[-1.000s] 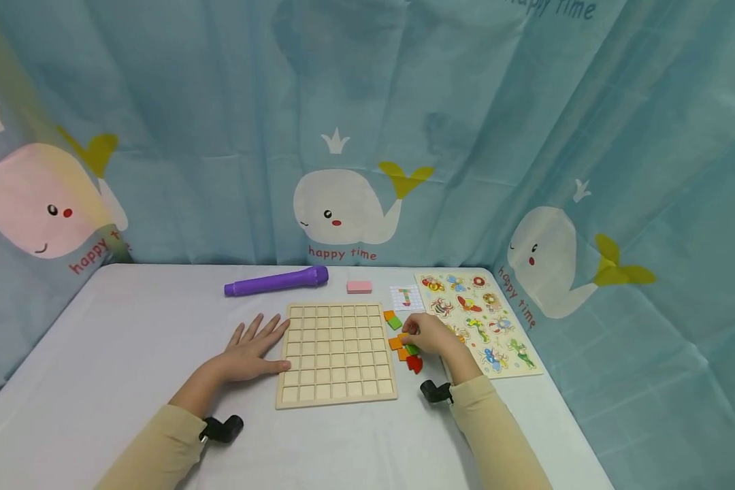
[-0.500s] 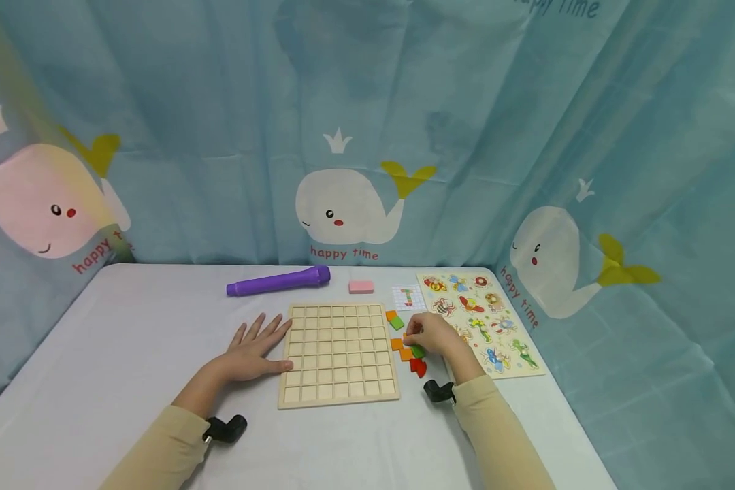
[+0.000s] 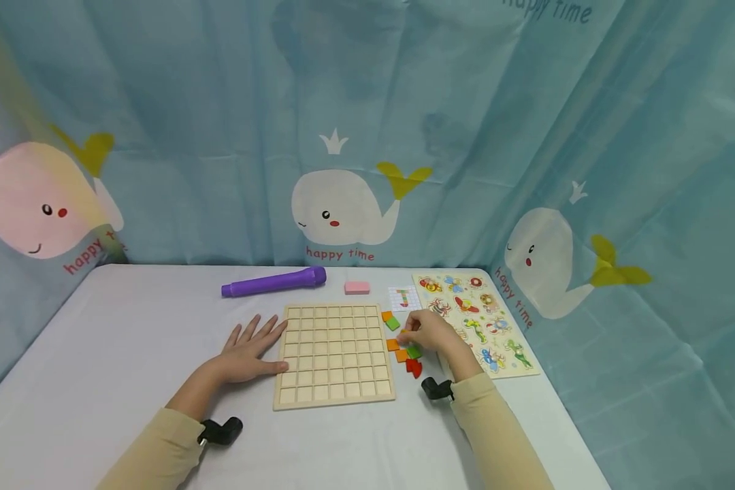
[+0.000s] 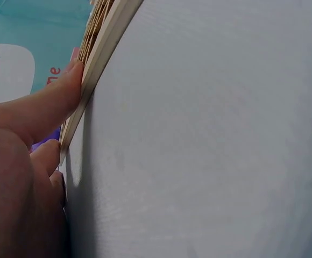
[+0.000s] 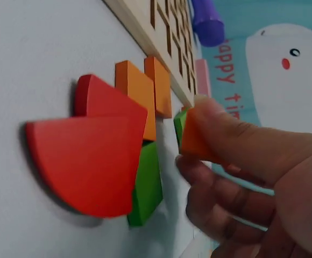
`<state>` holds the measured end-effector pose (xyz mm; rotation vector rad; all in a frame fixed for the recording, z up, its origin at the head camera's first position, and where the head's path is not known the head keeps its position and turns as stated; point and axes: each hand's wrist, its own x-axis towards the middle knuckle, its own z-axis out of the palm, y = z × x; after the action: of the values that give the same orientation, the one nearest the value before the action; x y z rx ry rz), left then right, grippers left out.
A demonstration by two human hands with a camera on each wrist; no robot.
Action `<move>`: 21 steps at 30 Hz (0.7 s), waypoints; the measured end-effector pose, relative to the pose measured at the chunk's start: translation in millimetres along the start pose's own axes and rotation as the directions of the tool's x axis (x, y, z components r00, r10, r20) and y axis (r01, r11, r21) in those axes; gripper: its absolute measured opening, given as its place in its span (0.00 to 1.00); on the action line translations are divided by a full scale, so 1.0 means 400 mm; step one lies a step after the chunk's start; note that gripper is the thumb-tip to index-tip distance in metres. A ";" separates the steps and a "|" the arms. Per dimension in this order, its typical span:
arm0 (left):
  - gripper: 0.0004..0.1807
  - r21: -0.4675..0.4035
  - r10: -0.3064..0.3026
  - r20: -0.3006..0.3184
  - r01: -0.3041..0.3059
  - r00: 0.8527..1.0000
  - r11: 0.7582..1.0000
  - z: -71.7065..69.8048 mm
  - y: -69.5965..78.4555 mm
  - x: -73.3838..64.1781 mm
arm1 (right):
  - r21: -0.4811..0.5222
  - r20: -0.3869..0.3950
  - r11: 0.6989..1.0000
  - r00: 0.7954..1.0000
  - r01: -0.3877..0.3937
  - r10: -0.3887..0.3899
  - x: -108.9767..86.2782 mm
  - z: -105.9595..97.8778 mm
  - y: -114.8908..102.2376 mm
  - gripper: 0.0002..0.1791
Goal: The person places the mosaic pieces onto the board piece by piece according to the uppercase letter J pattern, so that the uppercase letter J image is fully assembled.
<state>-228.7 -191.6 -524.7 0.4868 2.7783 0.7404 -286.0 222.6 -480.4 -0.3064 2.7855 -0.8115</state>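
Note:
In the head view my left hand (image 3: 248, 357) lies with fingers spread at the left edge of a wooden grid board (image 3: 329, 354). Its thumb and fingertips touch the frame, as the left wrist view also shows. Right of the board, my right hand (image 3: 431, 333) pinches an orange square tile (image 5: 195, 134) between thumb and fingers, held above the table. Close by in the right wrist view lie red quarter-round pieces (image 5: 86, 161), one overlapping another, a green tile (image 5: 148, 185) and two orange tiles (image 5: 137, 88). Another orange tile and a green tile (image 3: 393, 323) lie farther back.
A pattern card (image 3: 404, 298) with a J shape lies behind the tiles. An insect puzzle board (image 3: 508, 340) is at the right, partly under my right forearm. A pink block (image 3: 357, 288) and a purple toy microphone (image 3: 273, 282) lie at the back, before a curtain (image 3: 220, 170).
My right hand has lifted slightly from the pile with the orange tile between its fingers. The left hand stays at the board's edge. The head view shifts a little.

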 end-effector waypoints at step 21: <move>0.55 -0.003 -0.009 0.004 0.009 1.000 1.000 -0.004 0.007 -0.006 | 0.236 -0.079 0.953 0.981 0.189 -0.175 0.059 0.071 -0.142 0.08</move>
<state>-226.1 -190.9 -521.4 0.4746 2.7736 0.7407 -293.1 155.5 -476.4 -0.5077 2.6983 -1.2102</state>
